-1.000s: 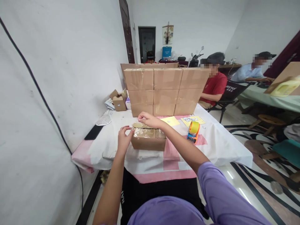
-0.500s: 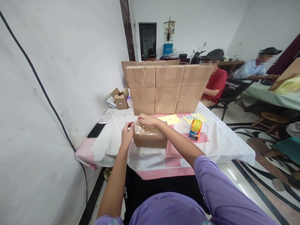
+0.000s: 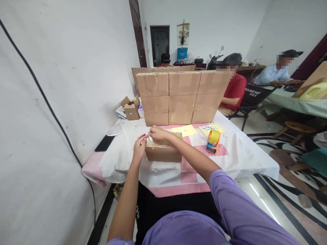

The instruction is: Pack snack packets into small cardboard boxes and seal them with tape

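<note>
A small brown cardboard box [image 3: 163, 153] lies on the table right in front of me, its top covered with shiny clear tape. My left hand [image 3: 139, 148] presses against the box's left end with fingers curled at the top corner. My right hand [image 3: 157, 133] reaches over the far left corner of the box top, fingers pinched together on the tape or flap there. What the fingertips grip is too small to name. An orange and blue tape dispenser [image 3: 213, 141] stands on the table to the right of the box.
Sealed cardboard boxes [image 3: 182, 98] are stacked three high at the back of the white and pink table cloth [image 3: 237, 153]. An open small box [image 3: 131, 109] and a white mesh piece [image 3: 114, 129] lie at the left. Yellow sheets [image 3: 187, 130] lie behind. Two people sit at the right.
Both hands have drawn closer together at the box's far left corner. The lifted strip or flap seen earlier now lies flat on the box top.
</note>
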Demonstrator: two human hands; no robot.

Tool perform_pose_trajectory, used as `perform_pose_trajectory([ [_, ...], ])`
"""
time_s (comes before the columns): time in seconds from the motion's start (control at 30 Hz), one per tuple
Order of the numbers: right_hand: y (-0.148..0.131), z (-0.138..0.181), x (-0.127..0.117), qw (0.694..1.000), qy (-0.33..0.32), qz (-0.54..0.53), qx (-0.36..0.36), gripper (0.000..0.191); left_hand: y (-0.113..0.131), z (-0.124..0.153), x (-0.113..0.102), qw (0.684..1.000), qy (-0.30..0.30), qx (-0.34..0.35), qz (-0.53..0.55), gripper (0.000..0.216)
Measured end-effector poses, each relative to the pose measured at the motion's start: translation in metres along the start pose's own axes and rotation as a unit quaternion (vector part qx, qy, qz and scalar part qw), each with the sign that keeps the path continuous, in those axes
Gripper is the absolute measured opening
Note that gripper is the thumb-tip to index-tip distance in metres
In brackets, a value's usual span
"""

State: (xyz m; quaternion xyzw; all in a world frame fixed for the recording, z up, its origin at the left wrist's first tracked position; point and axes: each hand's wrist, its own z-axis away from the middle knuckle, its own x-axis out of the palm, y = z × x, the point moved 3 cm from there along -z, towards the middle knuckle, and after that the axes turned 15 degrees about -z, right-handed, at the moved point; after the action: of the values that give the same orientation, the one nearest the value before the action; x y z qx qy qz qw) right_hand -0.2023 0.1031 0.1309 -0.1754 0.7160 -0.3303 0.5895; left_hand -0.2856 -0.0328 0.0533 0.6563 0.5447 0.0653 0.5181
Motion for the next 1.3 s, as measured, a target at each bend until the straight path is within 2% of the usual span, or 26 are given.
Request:
perform_pose_trajectory([
  [0.33,0.009,0.000,0.010,1.000,0.003,0.029,-0.003,0.018,0.005,0.006,0.002,0.999,0.032,-0.006,0.003,0.036],
  [0.73,0.008,0.004,0.016,0.998,0.004,0.060,0.014,0.023,0.012,0.031,-0.008,0.988,0.073,0.092,-0.102,0.036],
  [0.97,0.002,0.007,0.013,0.996,0.024,0.079,0.024,0.020,0.018,0.041,-0.012,0.973,0.058,0.146,-0.167,0.032],
  [1.03,-0.001,0.011,0.009,0.994,0.044,0.087,0.041,0.028,0.019,0.042,-0.013,0.970,0.051,0.153,-0.181,0.032],
  [1.13,-0.003,0.017,0.000,0.990,0.074,0.093,0.081,0.052,0.022,0.043,-0.013,0.966,0.038,0.157,-0.201,0.032],
  [1.3,-0.004,0.021,-0.012,0.983,0.082,0.086,0.139,0.065,0.022,0.046,-0.008,0.961,0.035,0.150,-0.231,0.034],
])
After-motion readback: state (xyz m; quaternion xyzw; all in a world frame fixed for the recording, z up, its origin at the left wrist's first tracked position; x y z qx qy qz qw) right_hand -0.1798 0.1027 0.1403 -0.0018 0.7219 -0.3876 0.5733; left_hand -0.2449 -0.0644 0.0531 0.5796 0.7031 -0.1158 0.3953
